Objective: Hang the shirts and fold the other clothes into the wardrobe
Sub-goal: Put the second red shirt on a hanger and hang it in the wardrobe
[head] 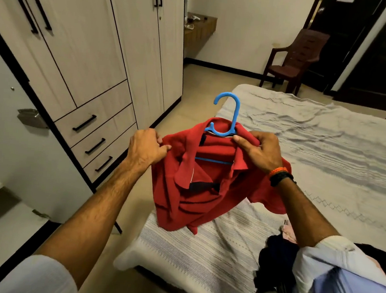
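We take the bed (pixel 328 135), with its pale striped sheet, as reference. Beyond its far end stands a brown plastic chair (pixel 295 59) against a white wall (pixel 245 22). Left of the bed we see beige floor (pixel 199 88); a dark door (pixel 371 45) adjoins the chair.

The room is lit evenly by soft, warm indoor light, and no lamp is seen. Soft shadows are cast beneath the black bar handles (pixel 85 123) of the pale wood-grain wardrobe (pixel 83 50) at left. Strong wide-angle bending is seen at the frame edges. The upper right is left dim, and the lower corners are slightly blurred.
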Motion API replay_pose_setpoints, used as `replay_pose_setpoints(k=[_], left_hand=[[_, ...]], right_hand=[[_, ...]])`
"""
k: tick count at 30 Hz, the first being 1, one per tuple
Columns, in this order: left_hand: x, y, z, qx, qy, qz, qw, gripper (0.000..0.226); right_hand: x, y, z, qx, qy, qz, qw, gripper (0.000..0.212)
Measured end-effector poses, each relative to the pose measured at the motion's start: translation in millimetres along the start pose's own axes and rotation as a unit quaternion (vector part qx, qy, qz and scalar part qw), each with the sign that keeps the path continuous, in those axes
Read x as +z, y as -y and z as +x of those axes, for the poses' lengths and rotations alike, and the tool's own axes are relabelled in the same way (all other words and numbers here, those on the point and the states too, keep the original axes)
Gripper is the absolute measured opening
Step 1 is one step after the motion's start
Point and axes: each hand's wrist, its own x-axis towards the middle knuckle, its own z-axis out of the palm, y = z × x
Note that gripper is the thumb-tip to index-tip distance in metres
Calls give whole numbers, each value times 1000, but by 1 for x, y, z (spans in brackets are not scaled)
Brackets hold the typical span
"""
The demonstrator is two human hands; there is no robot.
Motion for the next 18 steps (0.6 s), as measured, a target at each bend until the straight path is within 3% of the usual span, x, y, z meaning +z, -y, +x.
replay_pose_setpoints(k=[3, 6, 10, 12, 15, 18], left_hand=[[-1, -12, -14, -23, -9, -50, 998, 21], [-8, -27, -28, -30, -56, -135, 989, 6], [-29, -42, -36, 18, -99, -202, 974, 11], [-43, -49, -38, 56, -71, -178, 980, 11], [-67, -57, -40, 150, -1, -58, 987, 11], [-79, -64, -47, 186, 32, -16, 982, 13]], right_hand=[[-11, 2, -4, 7, 2, 27, 1000, 72], [-28, 5, -12, -2, -11, 21, 1000, 57], [-57, 7, -22, -32, 20, 16, 999, 68], [-78, 13, -28, -41, 59, 40, 997, 68], [-112, 22, -42, -58, 106, 66, 991, 55], [-135, 20, -56, -55, 108, 142, 982, 44]])
